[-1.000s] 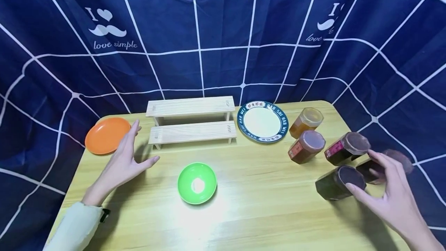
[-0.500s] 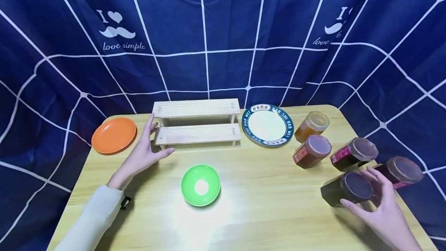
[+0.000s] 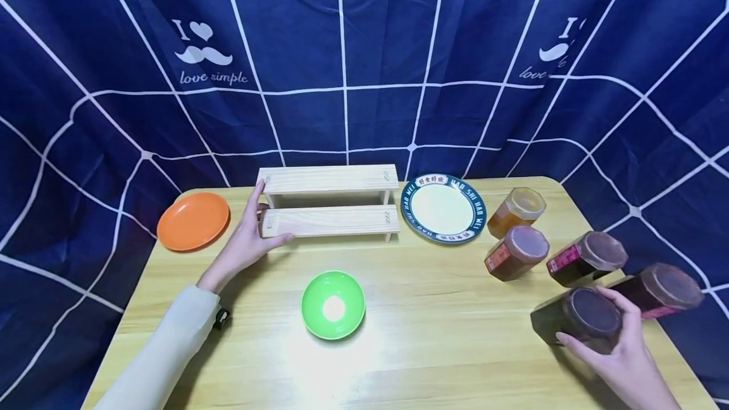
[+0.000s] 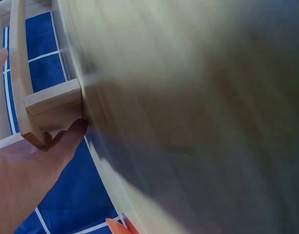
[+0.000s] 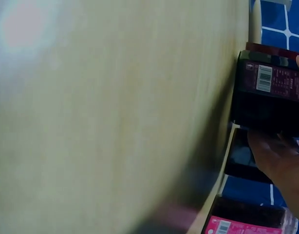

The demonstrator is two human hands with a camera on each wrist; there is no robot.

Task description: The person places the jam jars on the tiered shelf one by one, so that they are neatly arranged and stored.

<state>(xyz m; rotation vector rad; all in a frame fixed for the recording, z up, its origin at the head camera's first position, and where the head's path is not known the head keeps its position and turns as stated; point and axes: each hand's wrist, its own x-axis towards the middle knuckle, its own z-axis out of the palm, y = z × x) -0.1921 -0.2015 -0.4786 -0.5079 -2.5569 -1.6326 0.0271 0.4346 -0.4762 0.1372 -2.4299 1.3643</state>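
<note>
My left hand point(image 3: 246, 238) grips the left end of a pale wooden two-step rack point(image 3: 330, 220), its thumb in front of the lower step. In the left wrist view, fingers point(image 4: 74, 134) bend around the end of the rack point(image 4: 54, 105). At the right, my right hand point(image 3: 617, 350) holds a dark hexagonal jar point(image 3: 560, 318) between thumb and fingers. In the right wrist view this jar point(image 5: 266, 107) shows a barcode label, and part of the hand point(image 5: 283, 165) is cut off by the frame edge.
More jars stand beside the held one: a pink-labelled dark jar point(image 3: 589, 258), another dark jar point(image 3: 660, 290), a reddish jar point(image 3: 515, 252) and an amber jar point(image 3: 515, 211). A green bowl point(image 3: 319, 309), an orange plate point(image 3: 193, 220) and a blue-rimmed plate point(image 3: 411, 220) are also on the table.
The left hand has moved right, from beside the orange plate onto the rack's end. The right hand has come around the front dark jar. The head view has shifted slightly.
</note>
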